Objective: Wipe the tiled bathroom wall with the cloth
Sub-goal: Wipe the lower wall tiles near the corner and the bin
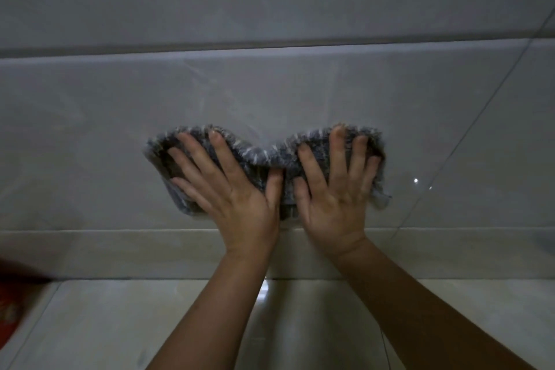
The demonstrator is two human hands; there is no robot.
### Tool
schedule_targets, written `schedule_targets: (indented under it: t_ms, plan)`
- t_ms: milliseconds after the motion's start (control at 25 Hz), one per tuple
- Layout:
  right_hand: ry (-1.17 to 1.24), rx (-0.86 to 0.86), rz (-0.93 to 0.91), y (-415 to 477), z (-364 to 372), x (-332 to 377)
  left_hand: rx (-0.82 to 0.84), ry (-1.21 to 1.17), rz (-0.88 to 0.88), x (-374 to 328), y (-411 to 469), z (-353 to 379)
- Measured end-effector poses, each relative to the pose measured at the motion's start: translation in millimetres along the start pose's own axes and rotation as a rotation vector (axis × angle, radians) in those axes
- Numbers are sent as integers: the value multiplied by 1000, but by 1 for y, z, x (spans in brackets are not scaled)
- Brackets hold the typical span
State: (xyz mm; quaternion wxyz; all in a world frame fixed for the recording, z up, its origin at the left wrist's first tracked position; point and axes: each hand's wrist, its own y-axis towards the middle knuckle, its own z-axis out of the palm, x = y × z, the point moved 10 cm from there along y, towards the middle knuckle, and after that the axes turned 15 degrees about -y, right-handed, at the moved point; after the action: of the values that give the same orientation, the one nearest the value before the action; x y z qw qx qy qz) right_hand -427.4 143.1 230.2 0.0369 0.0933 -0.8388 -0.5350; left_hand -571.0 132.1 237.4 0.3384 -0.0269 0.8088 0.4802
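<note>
Grey, tufted cloth (265, 156) is lying flat against the glossy tiled wall (270, 90) under both palms, the left hand (231, 186) and right hand (333, 189) pressing side by side with fingers spread and straight, apparently spreading pressure across the fabric for a wiping stroke.

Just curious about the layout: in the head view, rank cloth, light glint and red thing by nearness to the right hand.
1. cloth, pressed under the right hand.
2. light glint, off to its right.
3. red thing, far off at the lower left edge.
</note>
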Motion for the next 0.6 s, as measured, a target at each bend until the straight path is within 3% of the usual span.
schedule_targets:
  t_ms: [280, 600]
  plan:
    - [-52, 136, -190, -104, 34, -29, 266, 123, 35, 21, -94, 54]
    - [7, 140, -203, -117, 38, -48, 212, 114, -12, 27, -111, 67]
